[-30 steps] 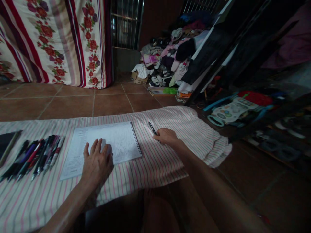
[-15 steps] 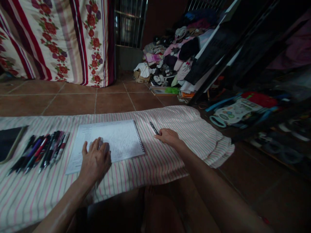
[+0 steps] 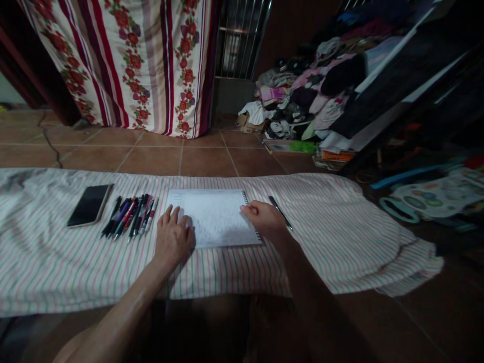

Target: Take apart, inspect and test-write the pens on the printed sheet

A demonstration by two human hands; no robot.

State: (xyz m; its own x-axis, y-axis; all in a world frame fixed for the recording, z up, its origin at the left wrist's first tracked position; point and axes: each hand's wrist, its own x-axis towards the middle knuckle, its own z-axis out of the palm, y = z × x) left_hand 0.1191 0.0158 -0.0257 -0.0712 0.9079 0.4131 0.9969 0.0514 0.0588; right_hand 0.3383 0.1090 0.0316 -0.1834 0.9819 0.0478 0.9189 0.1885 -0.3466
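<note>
Cloth, left part: striped cloth [image 3: 45, 262] bare to the left of and in front of the phone; open room there.
Phone: phone [image 3: 89, 205] flat, dark screen up; just left of the pens, not touching.
Pens: row of pens [image 3: 130, 217] packed side by side; narrow gap to the notebook's left edge.
Left hand: left hand [image 3: 172, 237] palm down on the notebook's near-left corner; fingers open, spread flat, gripping nothing.
Notebook: spiral notebook [image 3: 215, 214] flat at mid-cloth, between both hands; spiral along right edge; set well back from the cloth's near edge.
Right hand: right hand [image 3: 264, 218] at the spiral edge; fingers loosely bent, tips on the page, nothing seen gripped.
Single pen: black pen [image 3: 279, 210] slantwise just beside the right hand's outer side; contact unclear.
Cloth, right part: bare and wide; rumpled at far-right corner.
Floor: brown tile floor [image 3: 151, 159] bare beyond the cloth's far edge.
Room: flowered fabric [image 3: 151, 65] rear left; heap of clothes [image 3: 302, 96] rear right; toy board [image 3: 431, 194] on the floor at right, dim.
</note>
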